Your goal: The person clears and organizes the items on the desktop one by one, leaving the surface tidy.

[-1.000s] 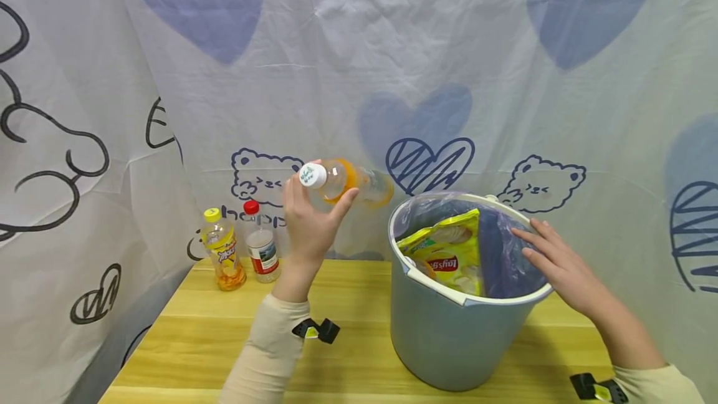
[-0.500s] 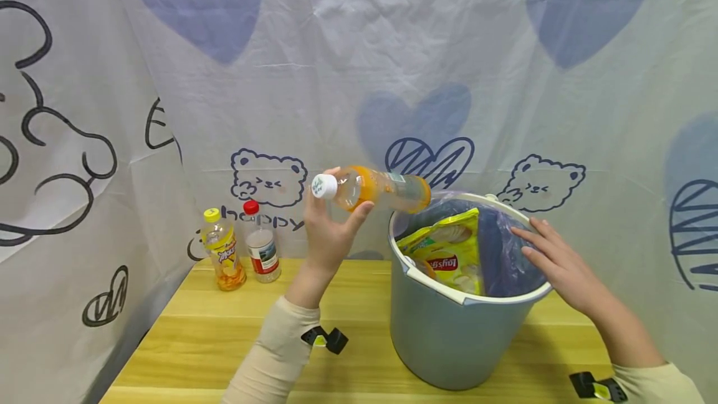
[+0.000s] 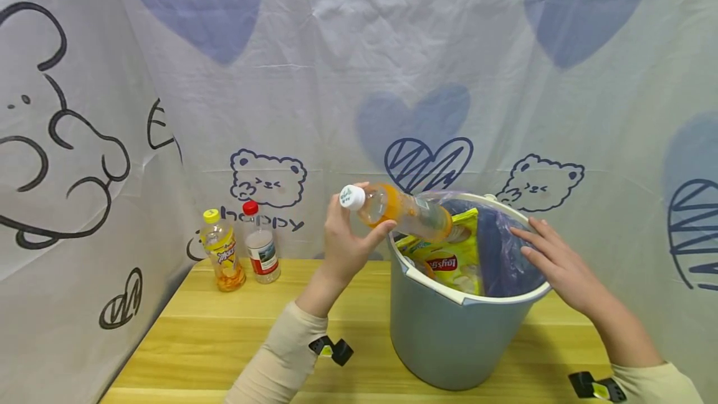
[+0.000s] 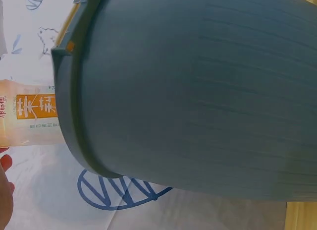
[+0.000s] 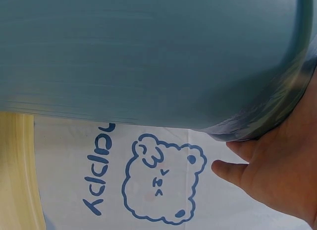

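In the head view my left hand (image 3: 349,249) grips a clear plastic bottle (image 3: 419,216) with a white cap and orange label bands. The bottle tilts, cap up to the left, its base over the opening of a grey bucket (image 3: 457,335). Part of the bottle's orange label (image 4: 37,106) shows beside the bucket's rim in the left wrist view. My right hand (image 3: 569,276) rests on the bucket's right rim with fingers extended over the purple liner bag (image 3: 496,254). Inside lies a yellow Lay's chip packet (image 3: 449,260).
Two more bottles stand on the wooden table (image 3: 185,341) at the left: one with a yellow cap (image 3: 224,257), one with a red cap (image 3: 262,251). A printed cloth (image 3: 336,80) hangs close behind the table. The bucket's white handle (image 3: 434,285) lies along its front rim.
My left hand has carried the bottle to the right and somewhat down, from beside the bucket to over its opening. The right hand has stayed on the rim.
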`<state>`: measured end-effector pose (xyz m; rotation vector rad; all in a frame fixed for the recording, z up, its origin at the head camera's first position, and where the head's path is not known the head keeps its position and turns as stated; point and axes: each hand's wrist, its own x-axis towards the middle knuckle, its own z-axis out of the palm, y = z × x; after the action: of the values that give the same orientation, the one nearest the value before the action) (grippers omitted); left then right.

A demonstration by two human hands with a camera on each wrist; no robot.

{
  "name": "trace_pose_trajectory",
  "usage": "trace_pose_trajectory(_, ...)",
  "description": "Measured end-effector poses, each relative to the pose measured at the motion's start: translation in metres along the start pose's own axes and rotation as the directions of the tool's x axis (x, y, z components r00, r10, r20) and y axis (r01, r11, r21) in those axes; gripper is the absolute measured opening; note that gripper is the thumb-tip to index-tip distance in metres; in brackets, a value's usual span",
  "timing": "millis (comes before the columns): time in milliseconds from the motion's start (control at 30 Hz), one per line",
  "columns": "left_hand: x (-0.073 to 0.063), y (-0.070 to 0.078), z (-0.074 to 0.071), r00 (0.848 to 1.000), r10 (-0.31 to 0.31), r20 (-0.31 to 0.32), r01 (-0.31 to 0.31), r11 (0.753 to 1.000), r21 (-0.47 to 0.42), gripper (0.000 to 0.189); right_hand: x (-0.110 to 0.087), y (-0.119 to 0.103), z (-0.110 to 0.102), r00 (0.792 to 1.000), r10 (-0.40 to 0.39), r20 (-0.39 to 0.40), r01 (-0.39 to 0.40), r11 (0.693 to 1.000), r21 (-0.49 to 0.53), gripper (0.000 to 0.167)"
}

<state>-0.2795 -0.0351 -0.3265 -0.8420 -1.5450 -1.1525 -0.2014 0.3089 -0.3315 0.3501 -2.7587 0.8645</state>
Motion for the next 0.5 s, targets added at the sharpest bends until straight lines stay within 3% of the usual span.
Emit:
trace_pose_trajectory(233,-0.006,-0.001,0.002,0.997,0.0,0.081,-0.002,1.0,0.025,0.08,0.0,0.001,0.0,1.0,-0.005,-0.001,0.005,1.0,0.005,0.051)
trace_pose_trajectory(500,-0.014,-0.002,0.004,0.987,0.035,0.155,-0.045,0.997,0.063,0.075,0.0,0.001,0.0,1.0,-0.014,-0.006,0.014,1.0,0.005,0.051)
